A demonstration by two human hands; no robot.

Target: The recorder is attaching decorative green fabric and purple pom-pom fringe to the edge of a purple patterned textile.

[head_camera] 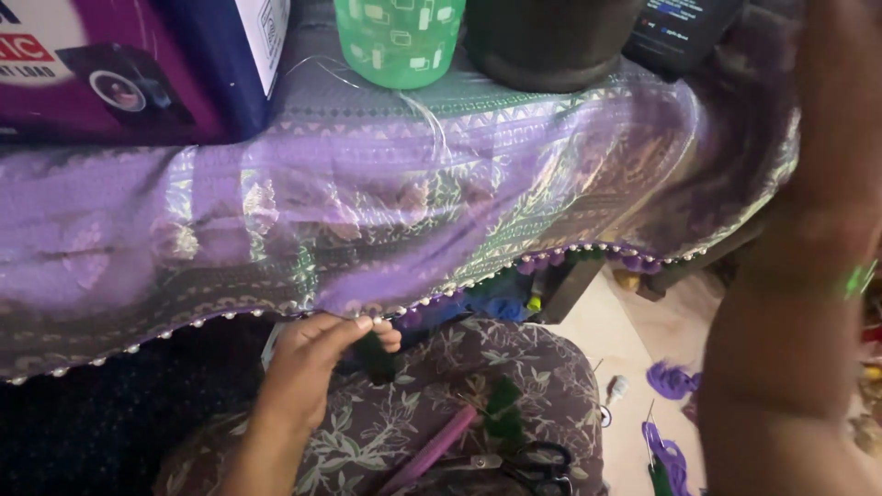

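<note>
A sheer purple fabric (395, 211) with woven patterns hangs over a table edge, its hem trimmed with small silver beads (230, 315). My left hand (317, 363) pinches that beaded hem between thumb and fingertips, with a dark green bit of thread just below the fingers. My right hand (841, 138) is raised at the far right, close to the camera and blurred; a green bangle glints at its wrist. Its fingers cannot be made out. A thin pale thread (432, 115) lies across the fabric near the top.
On my lap in floral cloth lie black-handled scissors (542, 464), a purple stick (432, 450) and green thread (503, 413). A purple box (119, 64), a green jar (400, 41) and a black container (551, 41) stand on the table. Purple thread bundles (671, 378) lie on the floor.
</note>
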